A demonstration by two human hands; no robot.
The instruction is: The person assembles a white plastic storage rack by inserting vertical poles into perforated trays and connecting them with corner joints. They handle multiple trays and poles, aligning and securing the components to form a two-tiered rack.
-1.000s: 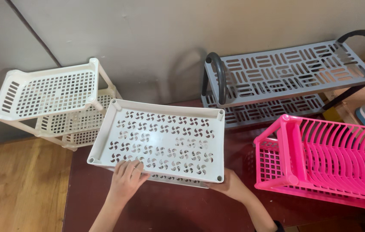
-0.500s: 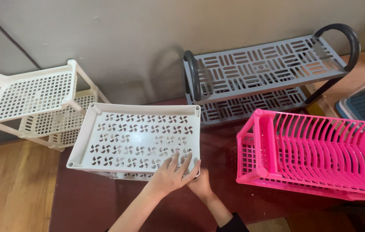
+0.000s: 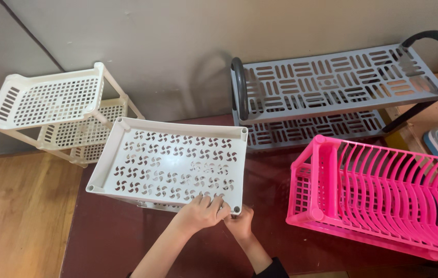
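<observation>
A cream plastic shelf tray (image 3: 141, 159) with pinwheel-shaped holes stands in the middle on a dark red surface. Both of my hands are at its near right corner. My left hand (image 3: 200, 212) lies over the front rim with its fingers curled on the tray's top. My right hand (image 3: 239, 222) is just below that corner, gripping the underside where a leg post sits; what it pinches is hidden.
A white lattice rack (image 3: 49, 110) leans against the wall at the left. A grey two-tier rack (image 3: 332, 85) with black hoop ends stands at the back right. A pink dish rack (image 3: 383, 190) is at the right. Wooden floor (image 3: 13, 216) lies at the left.
My left hand has slid from the tray's near left side to its near right corner, joining my right hand. The view has shifted a little.
</observation>
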